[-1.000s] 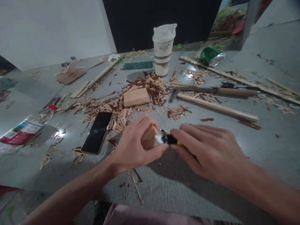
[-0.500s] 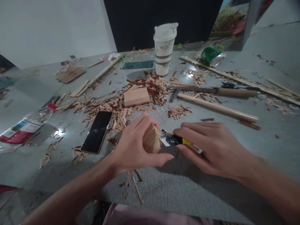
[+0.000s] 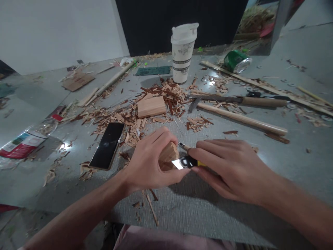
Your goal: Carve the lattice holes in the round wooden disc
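Observation:
My left hand is wrapped around a block of wood, its cut face turned to the right. In my right hand is a yellow and black utility knife, gripped with the bright blade pointing left. The blade lies in front of the block's near right side, close to my left thumb; whether it touches the wood I cannot tell. A thin tool with a metal tip lies just beyond the knife, partly hidden by my right fingers.
Wood shavings and a flat wood block lie beyond my hands. A phone and plastic bottle are left. Further back stand a lidded paper cup and a tipped green can. A wooden-handled tool and wooden rod lie right.
My right hand has brought the knife left and slightly down, so its blade now overlaps the block's near side. My left thumb has drawn in closer. The left hand keeps its hold.

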